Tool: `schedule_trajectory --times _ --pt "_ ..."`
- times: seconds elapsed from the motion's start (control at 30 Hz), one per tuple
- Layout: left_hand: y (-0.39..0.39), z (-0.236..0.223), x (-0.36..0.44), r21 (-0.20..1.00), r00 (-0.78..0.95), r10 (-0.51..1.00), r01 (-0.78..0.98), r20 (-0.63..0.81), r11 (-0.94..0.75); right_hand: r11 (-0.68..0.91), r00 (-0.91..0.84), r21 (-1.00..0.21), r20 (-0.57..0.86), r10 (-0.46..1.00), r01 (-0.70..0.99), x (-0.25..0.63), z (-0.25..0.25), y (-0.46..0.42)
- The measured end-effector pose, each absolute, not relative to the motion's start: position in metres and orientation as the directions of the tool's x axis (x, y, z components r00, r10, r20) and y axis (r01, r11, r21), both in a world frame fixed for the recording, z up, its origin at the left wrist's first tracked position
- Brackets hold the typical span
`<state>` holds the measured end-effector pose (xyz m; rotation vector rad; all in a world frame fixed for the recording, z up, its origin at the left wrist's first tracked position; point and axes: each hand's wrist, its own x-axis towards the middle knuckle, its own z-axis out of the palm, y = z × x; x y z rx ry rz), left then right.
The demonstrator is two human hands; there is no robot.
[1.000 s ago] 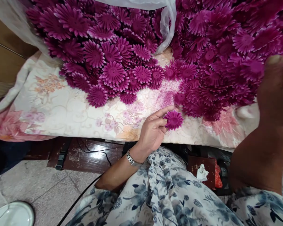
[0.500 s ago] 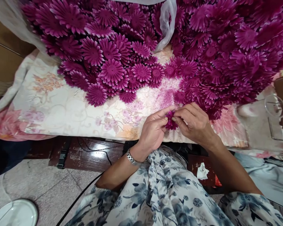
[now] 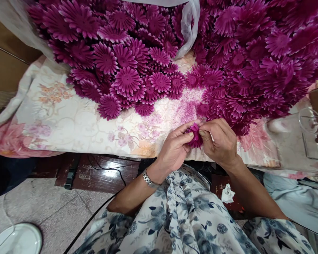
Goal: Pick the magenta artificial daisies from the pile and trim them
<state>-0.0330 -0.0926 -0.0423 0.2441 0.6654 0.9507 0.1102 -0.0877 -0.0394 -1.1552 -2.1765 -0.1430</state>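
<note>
A small purple artificial flower [image 3: 195, 137] is held between my two hands, just above the front edge of the table. My left hand [image 3: 173, 146] pinches it from the left, thumb on top of the petals. From the right, the thumb and fingertips of my right hand [image 3: 219, 139] are closed on the flower's petals. The fingers cover part of it. Just beyond my hands lie a left heap of purple artificial flowers [image 3: 127, 81] and a right heap of the same flowers [image 3: 243, 77].
A floral cloth [image 3: 84, 130] covers the table, with purple dust [image 3: 187, 111] on it between the heaps. A whitish translucent plastic bag [image 3: 189, 26] hangs over the flowers at the back. Crumpled white paper [image 3: 228, 193] lies below the table edge.
The flower has turned and shows more of its petals. My right hand has tipped more upright, its fingers curled closer around the petals. My left hand keeps its pinch.
</note>
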Motion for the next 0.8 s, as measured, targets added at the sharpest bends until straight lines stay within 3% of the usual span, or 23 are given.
schedule_trajectory --times 0.17,0.5,0.8 --pt "-0.094 -0.044 -0.031 0.497 0.35 0.833 -0.679 -0.429 0.541 0.616 -0.384 -0.22 0.613 0.69 0.756 0.107 -0.039 -0.09" --pt "-0.091 -0.043 -0.033 0.544 0.244 0.875 -0.704 -0.419 0.457 0.59 -0.249 -0.369 0.655 0.713 0.718 0.106 -0.045 -0.094" --pt "-0.093 -0.041 -0.032 0.41 0.36 0.836 -0.746 -0.414 0.525 0.556 -0.209 -0.341 0.681 0.702 0.758 0.107 -0.05 -0.093"
